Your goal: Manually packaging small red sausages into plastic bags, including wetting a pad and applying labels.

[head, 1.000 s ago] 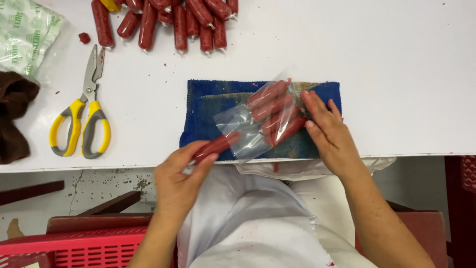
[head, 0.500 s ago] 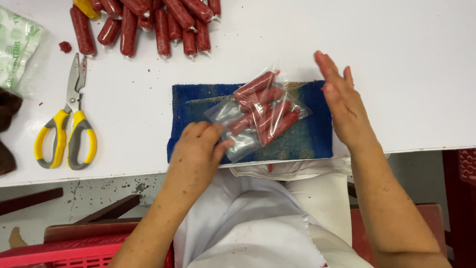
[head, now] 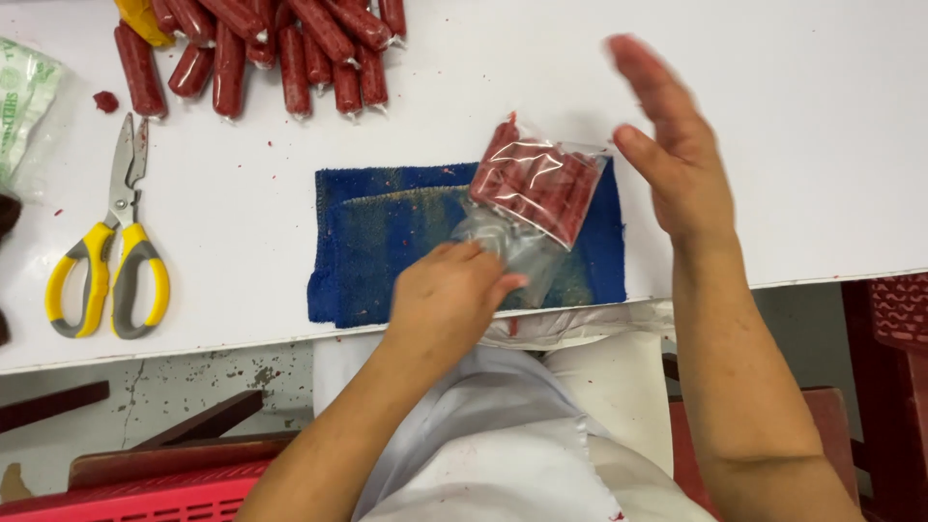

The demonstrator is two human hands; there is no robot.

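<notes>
A clear plastic bag [head: 535, 188] packed with several red sausages lies on a folded blue towel [head: 387, 242] near the front edge of the white table [head: 773, 145]. My left hand [head: 449, 295] grips the bag's open near end and presses it onto the towel. My right hand [head: 672, 145] hovers flat and blurred just right of the bag, fingers apart, holding nothing.
A pile of loose red sausages [head: 280, 43] lies at the far left of the table. Yellow-handled scissors [head: 111, 246] rest left of the towel. A printed plastic bag [head: 24, 92] sits at the left edge. A red crate [head: 145, 498] stands below the table.
My left hand pushed the last sausage into the bag, then took hold of the bag's open end. The bag turned more upright. My right hand let go and lifted away to the right.
</notes>
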